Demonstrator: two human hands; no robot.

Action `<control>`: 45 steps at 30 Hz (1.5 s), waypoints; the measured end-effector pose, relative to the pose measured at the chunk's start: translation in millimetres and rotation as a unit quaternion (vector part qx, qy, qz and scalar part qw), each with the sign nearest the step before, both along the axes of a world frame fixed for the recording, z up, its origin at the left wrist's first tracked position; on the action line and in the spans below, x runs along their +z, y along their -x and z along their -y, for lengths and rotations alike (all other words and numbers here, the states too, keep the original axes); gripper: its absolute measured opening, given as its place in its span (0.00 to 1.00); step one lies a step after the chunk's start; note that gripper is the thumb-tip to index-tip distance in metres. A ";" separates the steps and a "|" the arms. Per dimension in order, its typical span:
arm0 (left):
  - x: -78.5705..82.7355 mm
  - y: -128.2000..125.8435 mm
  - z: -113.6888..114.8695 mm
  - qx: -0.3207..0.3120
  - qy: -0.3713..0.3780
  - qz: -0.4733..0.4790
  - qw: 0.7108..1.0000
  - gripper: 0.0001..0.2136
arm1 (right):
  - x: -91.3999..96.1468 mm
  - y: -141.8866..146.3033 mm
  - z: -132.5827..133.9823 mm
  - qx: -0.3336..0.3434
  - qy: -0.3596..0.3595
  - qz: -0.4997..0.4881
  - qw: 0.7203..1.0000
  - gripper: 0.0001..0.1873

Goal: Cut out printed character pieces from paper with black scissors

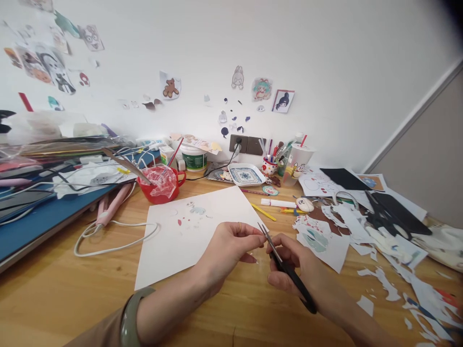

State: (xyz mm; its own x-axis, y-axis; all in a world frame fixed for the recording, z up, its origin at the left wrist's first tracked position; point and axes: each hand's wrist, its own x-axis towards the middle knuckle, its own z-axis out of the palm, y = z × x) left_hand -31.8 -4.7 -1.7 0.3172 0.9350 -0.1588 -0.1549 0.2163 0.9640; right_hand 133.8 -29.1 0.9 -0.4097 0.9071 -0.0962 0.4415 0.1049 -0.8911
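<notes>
Right of the sheet [173,248], scissors [289,275] are grasped by the right hand [306,260]; for the left hand [229,248], grip cannot be told. Fingertips [259,240] could be nicked by slipping blades [269,241].

Wooden table [90,289], white paper sheet [177,241], red mug [175,191], white marker [278,203], paper scraps [388,287]

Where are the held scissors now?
Head view, just right of centre: the scissors are in the right hand, close beside the left hand.
</notes>
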 end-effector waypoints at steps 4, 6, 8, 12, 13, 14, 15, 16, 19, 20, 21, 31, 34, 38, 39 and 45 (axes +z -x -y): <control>1.8 -0.2 0.1 -0.003 0.000 -0.008 1.000 0.04 | -0.7 -1.3 0.1 0.005 0.007 -0.013 1.000 0.16; 2.9 -0.4 0.0 -0.003 -0.002 -0.015 1.000 0.04 | -1.9 -1.7 -0.3 0.003 0.003 -0.012 1.000 0.15; 3.5 -0.5 0.0 -0.003 -0.007 -0.024 1.000 0.04 | -3.0 -1.8 -0.6 0.002 -0.003 -0.005 1.000 0.14; 3.3 -0.5 -0.4 0.000 -0.016 -0.035 0.999 0.04 | -3.5 -1.3 -0.3 -0.004 -0.010 0.014 1.000 0.13; 3.1 -0.5 -0.5 0.001 -0.018 -0.036 0.999 0.04 | -3.2 -1.1 -0.2 -0.006 -0.010 0.016 1.000 0.13; 2.9 -0.4 -0.6 0.002 -0.019 -0.037 0.999 0.05 | -2.8 -0.8 -0.1 -0.006 -0.009 0.018 1.000 0.14; 2.7 -0.2 -0.6 0.002 -0.019 -0.037 0.999 0.05 | -2.3 -0.5 -0.1 -0.005 -0.008 0.020 1.000 0.14; 2.6 -0.1 -0.4 0.003 -0.020 -0.038 0.999 0.05 | -1.8 -0.1 -0.1 -0.004 -0.008 0.021 1.000 0.14; 2.6 0.3 0.5 0.001 -0.024 -0.042 0.999 0.05 | -0.5 0.6 0.0 -0.003 -0.016 0.027 1.000 0.13; 2.7 0.4 0.8 0.000 -0.024 -0.043 0.999 0.05 | -0.3 0.7 0.2 -0.004 -0.018 0.029 0.999 0.13; 2.7 0.5 1.1 0.001 -0.024 -0.044 0.999 0.05 | -0.3 0.7 0.5 -0.006 -0.019 0.031 0.999 0.13; 1.4 0.7 -0.2 0.003 -0.023 -0.043 0.999 0.05 | -0.4 -0.4 0.2 0.002 -0.015 0.029 0.999 0.13; 1.3 0.6 0.4 0.005 -0.023 -0.042 0.999 0.05 | 0.2 0.4 -0.8 0.000 -0.014 0.028 1.000 0.14; 1.5 0.3 1.2 0.006 -0.023 -0.040 0.999 0.04 | -2.1 0.4 -1.6 -0.005 -0.015 0.031 0.999 0.14; 1.6 0.1 1.1 0.006 -0.024 -0.039 0.999 0.04 | -3.0 0.2 -1.7 -0.004 -0.015 0.030 0.999 0.14; 2.0 -0.2 0.0 0.007 -0.023 -0.038 0.999 0.04 | -4.0 -0.4 -0.8 0.003 -0.018 0.022 1.000 0.13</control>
